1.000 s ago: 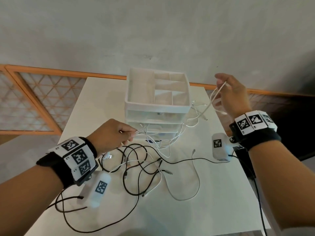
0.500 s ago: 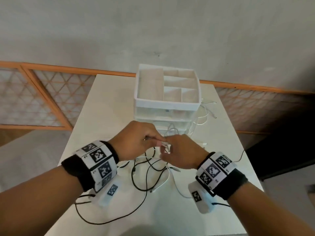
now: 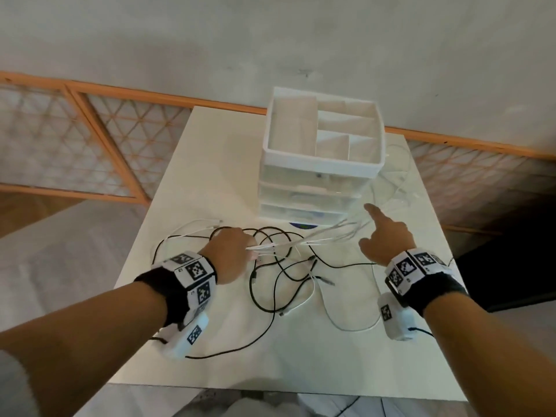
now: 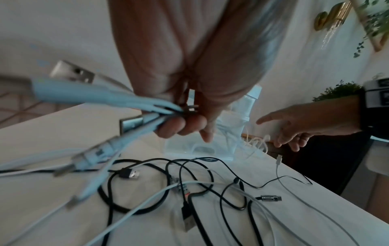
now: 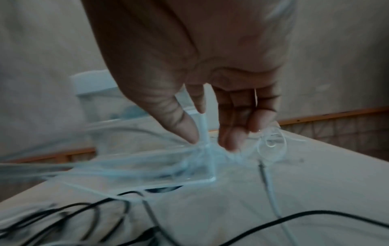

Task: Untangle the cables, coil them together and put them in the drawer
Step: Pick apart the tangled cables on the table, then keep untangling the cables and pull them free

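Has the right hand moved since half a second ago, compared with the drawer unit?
Yes. The right hand has moved to the right, away from the left hand. It was in front of the drawer unit; now it is beside its lower right corner.

From my head view the left hand (image 3: pixel 229 254) hides its own fingers, so I only see white cables (image 3: pixel 301 240) leaving its fist. Near the table's (image 3: pixel 210 176) right edge, the strands by the right hand (image 3: pixel 383 239) smear with motion; I cannot tell whether it grips them. The drawers' (image 3: pixel 310 194) contents are too hazy to identify. Both forearms are cut by the bottom edge.
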The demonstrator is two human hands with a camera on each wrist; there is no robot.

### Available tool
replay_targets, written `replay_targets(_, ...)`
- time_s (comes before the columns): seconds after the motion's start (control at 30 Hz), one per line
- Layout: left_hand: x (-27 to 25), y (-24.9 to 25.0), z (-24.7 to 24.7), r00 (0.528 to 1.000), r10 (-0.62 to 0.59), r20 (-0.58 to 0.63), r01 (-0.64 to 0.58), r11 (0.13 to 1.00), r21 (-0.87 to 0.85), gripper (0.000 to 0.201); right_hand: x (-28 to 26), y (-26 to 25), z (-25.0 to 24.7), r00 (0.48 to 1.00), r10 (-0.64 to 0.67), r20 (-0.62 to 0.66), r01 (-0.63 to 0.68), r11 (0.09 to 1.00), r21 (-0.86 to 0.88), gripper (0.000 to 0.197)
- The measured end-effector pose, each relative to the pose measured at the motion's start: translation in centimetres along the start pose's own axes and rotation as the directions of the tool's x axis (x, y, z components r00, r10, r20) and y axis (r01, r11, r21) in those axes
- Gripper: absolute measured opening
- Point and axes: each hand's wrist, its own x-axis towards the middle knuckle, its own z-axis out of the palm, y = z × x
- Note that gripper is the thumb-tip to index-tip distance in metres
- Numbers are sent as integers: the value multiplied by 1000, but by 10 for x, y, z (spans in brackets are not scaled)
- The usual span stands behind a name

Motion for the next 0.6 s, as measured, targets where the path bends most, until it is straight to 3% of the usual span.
replay_targets(0.03, 0, -3, 2, 1000, 13, -20, -13, 1000, 0, 16, -6, -6, 4, 1000, -14, 12, 14, 1000, 10, 79)
replay_targets(0.1, -1, -7, 4, 998, 38, -43, -42, 996, -82, 18, -24, -27, 13, 979, -204, -8, 203, 966, 158, 78)
replay_targets(0.17, -3, -3, 0, 992, 106, -66, -117, 971, -207, 24, -45, -53, 29, 904, -409, 123, 374, 898, 233, 74)
replay_targets(0.23, -6, 2, -6, 981, 173, -92, -192, 941, -279, 16, -49, -68, 48, 844, -458, 280, 415, 887, 201, 48)
replay_targets(0.3, -10, 0, -13, 978, 197, -75, -210, 940, -270, 21, -37, -69, 52, 886, -389, 252, 365, 921, 137, 6)
replay_targets(0.37, -13, -6, -15, 990, 142, -15, -142, 967, -213, 27, -21, -59, 47, 940, -341, -7, 339, 930, 142, 12)
replay_targets(0.4, -14, -8, -14, 995, 97, 19, -91, 974, -207, 26, -17, -56, 44, 930, -311, -195, 345, 923, 173, 7)
replay_targets(0.43, -15, -10, -11, 998, 49, 38, -40, 976, -213, 25, -16, -53, 45, 884, -314, -347, 398, 895, 202, 10)
replay_targets(0.47, -16, -11, -9, 1000, 6, 29, 1, 972, -235, 25, -19, -54, 47, 851, -332, -407, 442, 872, 212, 24)
replay_targets(0.53, -16, -14, -2, 996, -75, -48, 55, 940, -338, 26, -30, -58, 63, 872, -386, -300, 459, 858, 231, 62)
replay_targets(0.6, -15, -21, 1, 979, -166, -120, 95, 886, -453, 25, -46, -64, 82, 898, -379, -224, 431, 860, 272, 74)
